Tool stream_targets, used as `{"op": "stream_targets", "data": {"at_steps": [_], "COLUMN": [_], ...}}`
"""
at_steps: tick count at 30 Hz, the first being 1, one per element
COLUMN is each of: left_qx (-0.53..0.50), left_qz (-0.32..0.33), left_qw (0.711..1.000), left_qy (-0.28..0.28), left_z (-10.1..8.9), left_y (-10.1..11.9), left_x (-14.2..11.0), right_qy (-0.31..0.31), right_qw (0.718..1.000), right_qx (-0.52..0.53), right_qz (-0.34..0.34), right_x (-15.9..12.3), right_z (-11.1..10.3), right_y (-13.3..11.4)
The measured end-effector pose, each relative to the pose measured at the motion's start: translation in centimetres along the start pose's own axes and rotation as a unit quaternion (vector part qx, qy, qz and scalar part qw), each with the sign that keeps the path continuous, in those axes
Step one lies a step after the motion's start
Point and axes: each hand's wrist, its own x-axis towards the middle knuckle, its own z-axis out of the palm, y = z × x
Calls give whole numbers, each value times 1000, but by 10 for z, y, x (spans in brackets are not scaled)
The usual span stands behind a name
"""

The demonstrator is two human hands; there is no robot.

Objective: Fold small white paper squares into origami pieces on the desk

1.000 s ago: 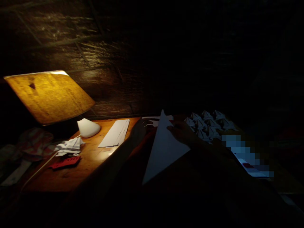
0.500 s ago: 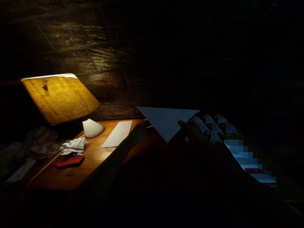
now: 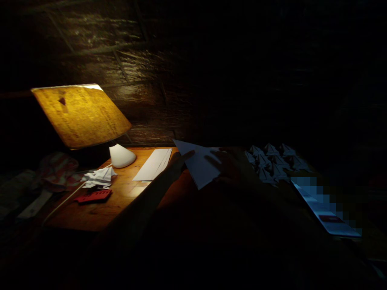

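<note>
The scene is very dark, lit only from the left. A folded white paper sheet (image 3: 198,167) lies low over the wooden table (image 3: 99,211) at the centre. My left hand (image 3: 178,161) is a dark shape at the sheet's left edge, one finger stretched onto it. My right hand (image 3: 225,165) rests on the sheet's right side with fingers laid across it. Both hands are pressed to the paper. To the right sit several small folded paper figures (image 3: 272,163) in rows.
A lit lamp with an orange shade (image 3: 80,114) and white base (image 3: 121,156) stands at left. Beside it lie a stack of white sheets (image 3: 152,164), crumpled paper (image 3: 98,177), a red flat object (image 3: 93,196) and patterned cloth (image 3: 57,169). A printed sheet (image 3: 329,215) lies at right.
The sheet stood up as a tall triangle, was turned point-down, and now sits lower and folded smaller under both hands.
</note>
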Motion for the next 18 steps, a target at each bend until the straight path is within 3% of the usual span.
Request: {"op": "stream_targets", "data": {"at_steps": [2, 4, 7, 10, 14, 18], "left_qx": [6, 10, 13, 25, 40, 31], "left_qz": [-7, -16, -44, -67, -40, -19], "left_qw": [1000, 1000, 999, 994, 993, 994], "left_qy": [-5, -9, -27, -78, -102, -102], "left_z": [2, 4, 7, 8, 9, 10], "left_y": [-3, -4, -4, 0, 4, 7], "left_x": [-1, -2, -5, -10, -12, -11], "right_qy": [-64, -69, -15, 52, 169, 253], "right_qw": [998, 997, 999, 989, 948, 876], "right_qx": [10, 18, 18, 26, 70, 188], "right_qz": [-19, -14, 39, 135, 260, 366], "right_x": [0, 0, -3, -4, 2, 8], "right_z": [7, 11, 9, 0, -14, -21], "right_y": [-5, -9, -15, -20, -16, -3]}}
